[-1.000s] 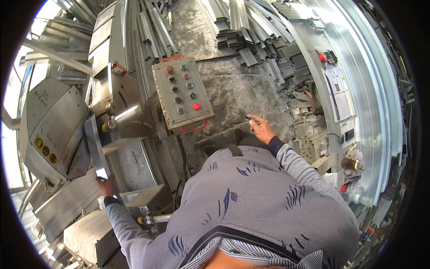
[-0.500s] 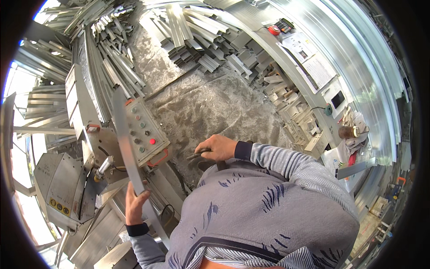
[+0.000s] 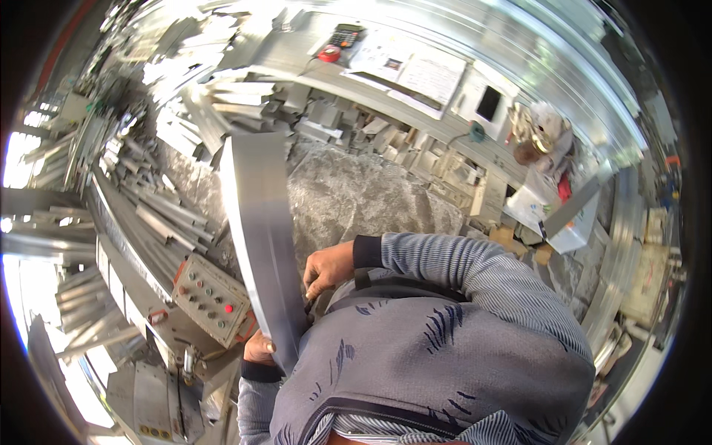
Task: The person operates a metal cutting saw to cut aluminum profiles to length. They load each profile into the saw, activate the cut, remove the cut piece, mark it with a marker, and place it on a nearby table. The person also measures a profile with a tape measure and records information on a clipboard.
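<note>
A long silvery metal profile (image 3: 263, 215) stands out in front of me, its broad flat side facing me and its far end raised over the floor. My left hand (image 3: 259, 350) is closed round its near end, thumb on the flat face. Close to the profile's right side, in front of my waist, is my right hand (image 3: 330, 268) with its fingers curled. Something dark shows under those fingertips, too small and shaded to name. Left of the profile sits a control box (image 3: 215, 300) with several buttons, one of them red.
A grey cutting machine (image 3: 156, 400) is at the lower left. Metal offcuts (image 3: 163, 215) are heaped left and ahead. Along the far right runs a workbench (image 3: 297, 59) with papers (image 3: 434, 74), a phone (image 3: 489, 102), a calculator (image 3: 346, 35) and a red tape roll (image 3: 329, 53). Short profile pieces (image 3: 437, 163) lie beneath it.
My view has turned right toward the bench. The profile has swung right and shows its broad face. My left hand keeps its hold, and my right hand is nearer the profile.
</note>
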Motion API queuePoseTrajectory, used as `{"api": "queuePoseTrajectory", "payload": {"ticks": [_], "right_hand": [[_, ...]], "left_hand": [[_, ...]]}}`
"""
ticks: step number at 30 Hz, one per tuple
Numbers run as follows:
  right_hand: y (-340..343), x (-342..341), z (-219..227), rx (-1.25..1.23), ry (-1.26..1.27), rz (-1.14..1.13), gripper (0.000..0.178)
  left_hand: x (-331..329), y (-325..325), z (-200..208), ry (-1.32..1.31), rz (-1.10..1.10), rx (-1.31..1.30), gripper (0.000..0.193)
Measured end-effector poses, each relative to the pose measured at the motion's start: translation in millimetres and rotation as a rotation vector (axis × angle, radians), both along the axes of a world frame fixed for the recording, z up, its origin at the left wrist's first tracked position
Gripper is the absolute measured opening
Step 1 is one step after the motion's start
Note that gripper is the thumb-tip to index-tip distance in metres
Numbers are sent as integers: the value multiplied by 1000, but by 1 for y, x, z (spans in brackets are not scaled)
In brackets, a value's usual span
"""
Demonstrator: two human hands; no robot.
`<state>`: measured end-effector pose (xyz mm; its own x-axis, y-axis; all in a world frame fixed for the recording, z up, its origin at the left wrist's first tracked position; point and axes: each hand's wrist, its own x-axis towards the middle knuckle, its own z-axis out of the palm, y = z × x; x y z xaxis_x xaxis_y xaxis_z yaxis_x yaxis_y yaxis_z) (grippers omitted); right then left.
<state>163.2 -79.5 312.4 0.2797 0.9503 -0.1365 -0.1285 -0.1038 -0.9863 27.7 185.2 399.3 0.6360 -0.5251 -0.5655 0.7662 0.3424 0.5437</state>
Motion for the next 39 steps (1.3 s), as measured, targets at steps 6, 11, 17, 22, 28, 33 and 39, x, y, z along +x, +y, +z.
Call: {"api": "queuePoseTrajectory", "payload": {"ticks": [6,11,17,22,28,33,39], "right_hand": [[-15,-11,12,-54,143,9,40],[-7,-29,20,-27,-11,-198,34],[13,-60,8,60,-264,-585,25],[18,-75,6,25,-668,-725,26],[24,-83,18,-14,-404,-706,29],[27,-79,31,7,-108,-658,27],[17,-86,35,31,-840,-822,28]], "left_hand": [[47,0,-10,-127,-178,-76,107],[71,8,-2,-154,-262,-45,111],[84,21,2,-172,-388,31,109],[92,34,1,-154,-413,8,106],[110,47,-15,-149,-575,-103,104],[117,51,-16,-146,-627,-98,107],[114,38,-4,-256,-638,-96,109]]}}
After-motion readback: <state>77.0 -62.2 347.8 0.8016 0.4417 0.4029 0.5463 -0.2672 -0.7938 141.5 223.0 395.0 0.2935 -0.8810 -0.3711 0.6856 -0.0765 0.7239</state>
